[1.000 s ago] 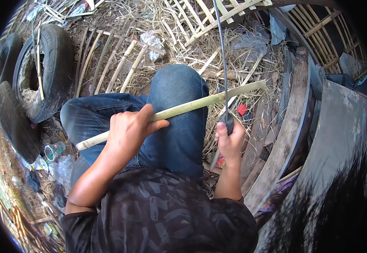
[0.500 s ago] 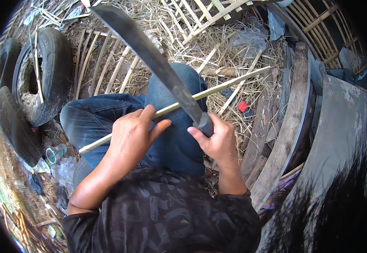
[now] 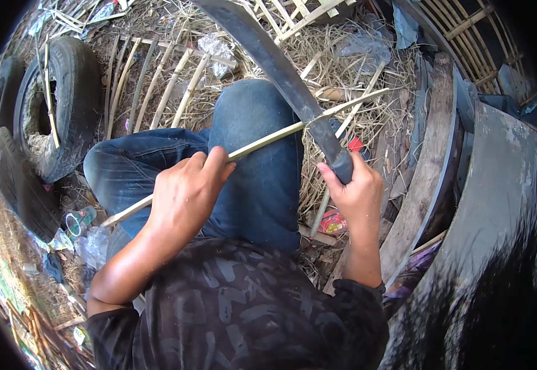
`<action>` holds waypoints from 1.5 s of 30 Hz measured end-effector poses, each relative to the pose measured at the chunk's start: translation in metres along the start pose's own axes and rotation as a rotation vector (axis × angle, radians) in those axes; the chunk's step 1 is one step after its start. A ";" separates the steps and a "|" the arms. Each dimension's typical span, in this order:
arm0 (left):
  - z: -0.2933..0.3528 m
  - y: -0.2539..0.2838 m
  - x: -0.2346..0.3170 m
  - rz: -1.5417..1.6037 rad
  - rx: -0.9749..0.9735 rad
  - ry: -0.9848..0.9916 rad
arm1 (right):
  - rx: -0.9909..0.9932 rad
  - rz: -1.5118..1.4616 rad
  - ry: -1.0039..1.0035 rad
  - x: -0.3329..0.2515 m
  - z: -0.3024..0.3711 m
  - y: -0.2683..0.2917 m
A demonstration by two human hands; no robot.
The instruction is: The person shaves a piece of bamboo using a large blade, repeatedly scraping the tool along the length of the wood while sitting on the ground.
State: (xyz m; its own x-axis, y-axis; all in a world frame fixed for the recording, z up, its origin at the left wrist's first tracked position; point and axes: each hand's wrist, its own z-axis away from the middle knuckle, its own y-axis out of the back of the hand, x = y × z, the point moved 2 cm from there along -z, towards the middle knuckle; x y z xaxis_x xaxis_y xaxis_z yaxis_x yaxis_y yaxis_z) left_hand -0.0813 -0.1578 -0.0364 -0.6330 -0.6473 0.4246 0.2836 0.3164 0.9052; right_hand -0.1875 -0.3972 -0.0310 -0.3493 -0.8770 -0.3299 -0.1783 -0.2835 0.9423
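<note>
My left hand [image 3: 185,188] is closed round a pale bamboo strip [image 3: 262,140] that slants across my bent knees, its far end pointing up to the right. My right hand [image 3: 356,185] grips the dark handle of a machete [image 3: 274,71]. The long, wide blade reaches up and to the left, past the top of the view. Near the handle, the blade crosses the strip well to the right of my left hand, and a thin curl of bamboo shows at the crossing. An orange wrap on my left thumb is mostly hidden now.
Old tyres [image 3: 74,102] stand at the left. Several split bamboo strips [image 3: 173,89] lie on the ground beyond my knees, among straw-like shavings [image 3: 358,80]. A weathered plank [image 3: 426,172] and a grey board [image 3: 497,185] line the right side. Woven bamboo lattice [image 3: 466,37] is at the far right.
My right hand has drawn the machete right and slightly toward me, so the blade has slid along the strip away from my left hand. The left hand still holds the strip.
</note>
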 end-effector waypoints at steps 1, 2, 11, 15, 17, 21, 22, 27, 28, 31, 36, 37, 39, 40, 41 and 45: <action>-0.002 0.000 0.000 0.013 -0.011 -0.009 | 0.003 0.000 -0.001 -0.001 0.002 0.002; -0.003 0.000 0.000 0.026 -0.023 -0.018 | 0.016 0.012 -0.011 -0.004 0.004 0.004; 0.011 -0.003 -0.016 0.019 -0.063 0.035 | -0.001 0.008 0.155 -0.004 0.004 -0.009; 0.003 0.006 -0.003 0.027 -0.077 0.004 | -0.045 -0.037 0.039 -0.005 0.005 -0.007; 0.002 0.001 -0.004 0.000 -0.074 -0.001 | -0.077 -0.085 0.037 -0.019 0.011 -0.006; 0.004 0.006 -0.011 -0.017 -0.040 -0.044 | -0.094 -0.046 -0.034 0.003 0.004 -0.005; 0.001 0.007 -0.001 -0.023 -0.029 -0.077 | -0.074 -0.061 -0.033 0.010 0.007 -0.004; -0.011 -0.001 0.000 -0.091 -0.073 -0.123 | -0.041 -0.057 -0.053 -0.008 0.022 -0.003; -0.012 0.000 -0.003 -0.117 -0.063 -0.116 | -0.066 -0.045 -0.004 -0.011 0.020 -0.005; -0.008 0.004 -0.007 -0.051 -0.028 -0.142 | -0.058 -0.035 -0.067 0.008 0.017 -0.007; -0.013 -0.003 0.004 -0.164 -0.083 -0.133 | -0.061 -0.081 -0.075 -0.008 0.018 -0.013; -0.011 -0.004 0.002 -0.163 -0.089 -0.140 | -0.079 -0.091 -0.018 -0.014 0.017 -0.012; -0.005 -0.002 -0.004 -0.120 -0.047 -0.158 | -0.097 -0.108 -0.136 0.005 0.017 -0.013; -0.007 -0.002 0.000 -0.120 -0.049 -0.156 | -0.090 -0.153 -0.181 0.012 0.019 -0.015; -0.013 -0.003 0.006 -0.155 -0.094 -0.147 | -0.093 -0.155 -0.181 0.013 0.022 -0.015; -0.011 -0.005 0.010 -0.149 -0.126 -0.140 | -0.020 -0.052 -0.165 0.005 0.023 -0.016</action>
State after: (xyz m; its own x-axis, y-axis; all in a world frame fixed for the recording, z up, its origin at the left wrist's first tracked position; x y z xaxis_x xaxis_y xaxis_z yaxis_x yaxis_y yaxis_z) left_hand -0.0813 -0.1739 -0.0368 -0.7655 -0.5754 0.2879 0.2617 0.1303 0.9563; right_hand -0.2080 -0.3881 -0.0490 -0.4869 -0.7857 -0.3815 -0.1822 -0.3357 0.9242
